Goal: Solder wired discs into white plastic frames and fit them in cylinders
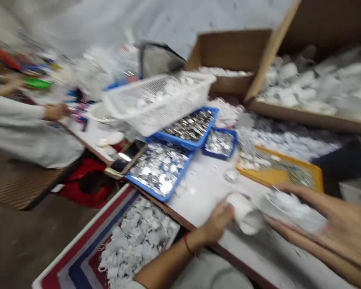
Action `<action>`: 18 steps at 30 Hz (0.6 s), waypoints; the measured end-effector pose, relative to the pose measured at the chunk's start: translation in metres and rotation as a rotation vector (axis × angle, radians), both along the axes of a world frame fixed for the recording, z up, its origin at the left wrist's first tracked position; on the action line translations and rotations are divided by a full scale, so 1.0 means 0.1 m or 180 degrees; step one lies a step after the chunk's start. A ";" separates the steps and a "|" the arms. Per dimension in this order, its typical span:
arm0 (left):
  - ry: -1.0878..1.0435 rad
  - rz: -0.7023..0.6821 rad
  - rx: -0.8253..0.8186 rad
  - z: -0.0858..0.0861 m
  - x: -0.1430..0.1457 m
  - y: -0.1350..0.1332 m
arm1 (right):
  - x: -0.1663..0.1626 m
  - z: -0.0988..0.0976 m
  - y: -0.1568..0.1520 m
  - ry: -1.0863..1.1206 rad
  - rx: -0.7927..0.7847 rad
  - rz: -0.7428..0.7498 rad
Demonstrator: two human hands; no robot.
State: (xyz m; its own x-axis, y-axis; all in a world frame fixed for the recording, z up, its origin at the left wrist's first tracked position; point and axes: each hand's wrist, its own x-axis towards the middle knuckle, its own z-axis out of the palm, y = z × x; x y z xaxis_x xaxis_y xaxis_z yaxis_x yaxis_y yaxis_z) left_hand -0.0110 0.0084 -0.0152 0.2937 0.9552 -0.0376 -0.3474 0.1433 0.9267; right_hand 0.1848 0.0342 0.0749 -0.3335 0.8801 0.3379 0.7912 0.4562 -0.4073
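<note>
My left hand (218, 220), with a red thread around the wrist, grips a white plastic cylinder (245, 212) above the white tabletop (198, 188). My right hand (327, 216) is blurred, and its fingers and thumb spread around a bunch of white plastic pieces (293, 210). I cannot tell whether it holds them. A striped container (78, 245) of white pieces (135, 241) lies below my left forearm.
Blue trays (161, 168) of silver parts, a yellow tray (279, 172) and a white mesh basket (156, 104) stand ahead. A phone (128, 156) lies near them. Cardboard boxes (228, 52) hold white pieces at the back right. At left, a co-worker's hand (52, 112) extends from a white sleeve.
</note>
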 end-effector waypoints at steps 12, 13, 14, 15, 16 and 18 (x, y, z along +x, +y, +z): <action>-0.0348 -0.0259 -0.0109 -0.09 0.08 -0.09 | -0.13 0.36 -0.14 0.0049 -0.0054 -0.0054; -0.0299 -0.0230 -0.0124 -0.08 0.08 -0.10 | -0.14 0.36 -0.16 0.0058 -0.0033 0.0013; -0.0231 -0.0193 -0.0153 -0.06 0.08 -0.12 | -0.14 0.35 -0.19 0.0085 -0.0015 0.0107; -0.0143 -0.0160 -0.0172 -0.03 0.08 -0.14 | -0.14 0.31 -0.24 0.0139 0.0006 0.0220; -0.0049 -0.0124 -0.0163 0.01 0.08 -0.17 | -0.13 0.25 -0.29 0.0226 0.0030 0.0334; 0.0125 -0.0015 -0.0089 0.09 0.10 -0.25 | -0.09 0.06 -0.40 0.0474 0.0072 0.0532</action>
